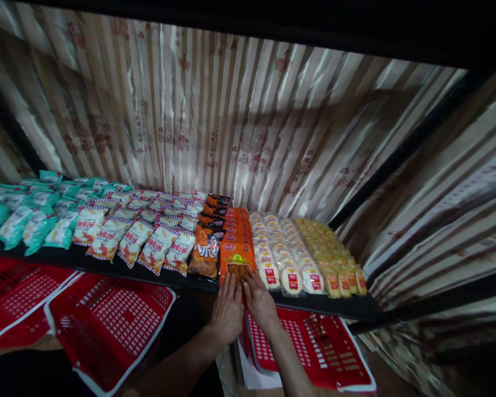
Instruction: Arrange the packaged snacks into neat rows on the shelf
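Observation:
My left hand (228, 310) and my right hand (259, 302) rest side by side at the front edge of a black shelf (107, 266). The fingers of both lie stretched out flat against the bottom of the front orange snack packet (236, 260), which heads a row of like orange packets running back. Neither hand is wrapped round it. Left of that row lies a dark orange-and-black packet (205, 251). Right of it sit round white wrapped cakes (291, 278) and yellow wrapped cakes (333, 282).
White-and-red snack bags (157, 248) and teal bags (37, 226) fill the shelf's left part. Red plastic baskets stand below the shelf at the left (107, 325) and under my right forearm (326, 353). Striped fabric (248, 121) hangs behind and to the right.

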Motion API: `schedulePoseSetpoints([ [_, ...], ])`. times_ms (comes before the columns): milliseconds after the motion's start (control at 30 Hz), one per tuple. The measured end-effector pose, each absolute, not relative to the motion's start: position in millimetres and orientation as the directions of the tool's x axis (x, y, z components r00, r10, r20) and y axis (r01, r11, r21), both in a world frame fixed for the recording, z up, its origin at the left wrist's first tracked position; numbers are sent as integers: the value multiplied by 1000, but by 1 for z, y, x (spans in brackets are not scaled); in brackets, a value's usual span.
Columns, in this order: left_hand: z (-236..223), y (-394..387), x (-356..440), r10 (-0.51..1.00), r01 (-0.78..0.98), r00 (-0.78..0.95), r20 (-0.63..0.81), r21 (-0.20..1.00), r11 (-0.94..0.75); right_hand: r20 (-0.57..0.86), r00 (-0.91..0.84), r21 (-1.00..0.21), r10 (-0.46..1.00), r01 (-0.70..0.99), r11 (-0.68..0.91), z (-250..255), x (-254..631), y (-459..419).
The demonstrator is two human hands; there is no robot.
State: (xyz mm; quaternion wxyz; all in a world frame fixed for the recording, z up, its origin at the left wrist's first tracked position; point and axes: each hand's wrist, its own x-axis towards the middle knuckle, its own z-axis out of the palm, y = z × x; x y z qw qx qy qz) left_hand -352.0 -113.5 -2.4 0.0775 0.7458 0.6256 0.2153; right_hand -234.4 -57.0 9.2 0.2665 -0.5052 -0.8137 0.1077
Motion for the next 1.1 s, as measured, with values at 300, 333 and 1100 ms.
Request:
schedulePoseSetpoints([
  [300,31,-145,-426,750,864,-29,660,394,-313,440,-299,-608,847,594,526,49,-280,-103],
  [333,33,-144,-439,739,875,-71,670,398,-276,437,-325,-619,839,567,543,53,-290,-108],
  [1100,13,-119,-582,758,987,-68,649,152,-41,318,-550,-521,773,580,626,51,-451,-83],
])
